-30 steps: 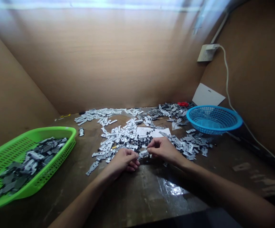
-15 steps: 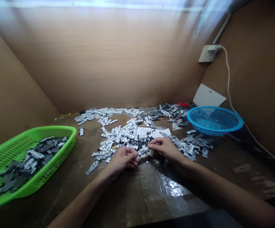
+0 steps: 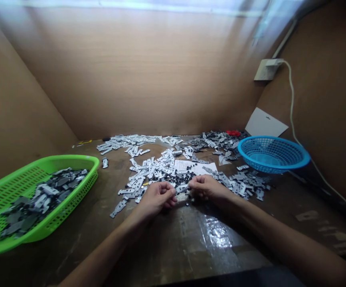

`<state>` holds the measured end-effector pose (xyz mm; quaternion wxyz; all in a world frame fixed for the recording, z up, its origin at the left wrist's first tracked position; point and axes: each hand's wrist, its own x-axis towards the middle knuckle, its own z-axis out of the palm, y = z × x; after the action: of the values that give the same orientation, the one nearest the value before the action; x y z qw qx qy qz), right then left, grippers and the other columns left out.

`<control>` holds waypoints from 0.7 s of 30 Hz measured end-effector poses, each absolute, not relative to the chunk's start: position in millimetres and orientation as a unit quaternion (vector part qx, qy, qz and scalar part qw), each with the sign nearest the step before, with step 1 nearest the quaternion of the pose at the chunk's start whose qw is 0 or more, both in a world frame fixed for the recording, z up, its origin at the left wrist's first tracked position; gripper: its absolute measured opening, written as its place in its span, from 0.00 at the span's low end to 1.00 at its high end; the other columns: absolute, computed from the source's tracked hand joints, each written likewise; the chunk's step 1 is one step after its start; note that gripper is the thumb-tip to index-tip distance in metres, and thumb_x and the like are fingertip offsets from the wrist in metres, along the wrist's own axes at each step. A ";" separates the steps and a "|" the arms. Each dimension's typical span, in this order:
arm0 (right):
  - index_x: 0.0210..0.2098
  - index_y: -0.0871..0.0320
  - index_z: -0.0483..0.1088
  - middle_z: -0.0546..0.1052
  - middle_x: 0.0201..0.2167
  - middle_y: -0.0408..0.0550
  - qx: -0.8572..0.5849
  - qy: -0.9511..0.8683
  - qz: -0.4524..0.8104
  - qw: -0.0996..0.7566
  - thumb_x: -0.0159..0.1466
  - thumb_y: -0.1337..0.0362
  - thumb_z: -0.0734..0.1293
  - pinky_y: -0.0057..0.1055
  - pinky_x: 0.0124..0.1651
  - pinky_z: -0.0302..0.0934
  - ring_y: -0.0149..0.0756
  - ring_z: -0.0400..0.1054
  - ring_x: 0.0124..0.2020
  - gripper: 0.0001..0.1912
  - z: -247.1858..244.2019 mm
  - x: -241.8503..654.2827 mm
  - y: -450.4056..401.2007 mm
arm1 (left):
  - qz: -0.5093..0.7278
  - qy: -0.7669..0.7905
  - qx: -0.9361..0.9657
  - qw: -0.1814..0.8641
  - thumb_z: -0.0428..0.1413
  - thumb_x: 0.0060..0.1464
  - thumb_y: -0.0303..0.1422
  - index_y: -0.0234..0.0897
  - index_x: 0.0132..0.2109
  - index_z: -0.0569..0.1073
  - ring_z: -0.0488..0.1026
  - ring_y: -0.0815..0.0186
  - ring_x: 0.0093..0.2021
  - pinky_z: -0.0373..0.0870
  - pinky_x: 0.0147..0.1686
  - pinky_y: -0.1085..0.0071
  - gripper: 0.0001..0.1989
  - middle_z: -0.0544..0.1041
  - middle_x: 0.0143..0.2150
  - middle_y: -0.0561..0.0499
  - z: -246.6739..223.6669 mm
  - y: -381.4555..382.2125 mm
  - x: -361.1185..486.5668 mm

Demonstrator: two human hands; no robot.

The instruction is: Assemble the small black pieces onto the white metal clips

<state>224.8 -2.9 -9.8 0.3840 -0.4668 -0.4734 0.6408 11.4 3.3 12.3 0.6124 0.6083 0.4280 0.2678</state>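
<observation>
My left hand (image 3: 160, 196) is closed, thumb and forefinger pinching the near end of a small flat silver-grey metal piece (image 3: 181, 188). My right hand (image 3: 208, 186) is also closed in a pinch, its fingertips at the other end of that piece. Anything small between the right fingertips is hidden. Just beyond the hands lies a cluster of small black parts (image 3: 185, 174), partly on a white paper (image 3: 210, 167). Similar silver metal pieces (image 3: 155, 167) are heaped behind and left of my left hand.
A green basket (image 3: 93, 167) with dark and silver pieces stands at the left. At the right sits a blue basket (image 3: 304, 157). Grey pieces (image 3: 244, 185) lie beside my right hand, darker ones (image 3: 217, 139) at the back. A white cable (image 3: 291, 99) hangs from a wall socket (image 3: 267, 69).
The view has shifted slightly, so things appear a little farther right. The gap between my hands has narrowed slightly, and the metal piece now spans from one hand's fingertips to the other's.
</observation>
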 end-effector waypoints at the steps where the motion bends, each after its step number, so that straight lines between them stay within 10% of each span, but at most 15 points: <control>1: 0.27 0.61 0.65 0.62 0.12 0.36 -0.464 -0.482 0.630 0.394 0.52 0.54 0.69 0.19 0.14 0.42 0.20 0.50 0.12 0.16 -10.5 223.5 -2.8 | 0.267 0.435 0.606 0.610 0.55 0.50 0.40 0.33 0.30 0.67 0.71 0.71 0.23 0.66 0.23 0.78 0.13 0.74 0.26 0.49 11.2 3.7 11.7; 21: 0.29 0.64 0.71 0.66 0.14 0.39 -0.473 -0.549 0.549 0.417 0.53 0.53 0.68 0.20 0.18 0.50 0.23 0.57 0.15 0.17 -2.0 203.3 -16.6 | 0.284 0.376 0.631 0.616 0.56 0.50 0.42 0.31 0.37 0.73 0.72 0.68 0.25 0.68 0.25 0.74 0.16 0.74 0.27 0.47 8.7 -3.9 17.3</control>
<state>203.3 -16.6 -2.0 0.4171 -0.4735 -0.5486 0.5485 17.3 -3.9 8.7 0.6160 0.6309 0.3764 0.2841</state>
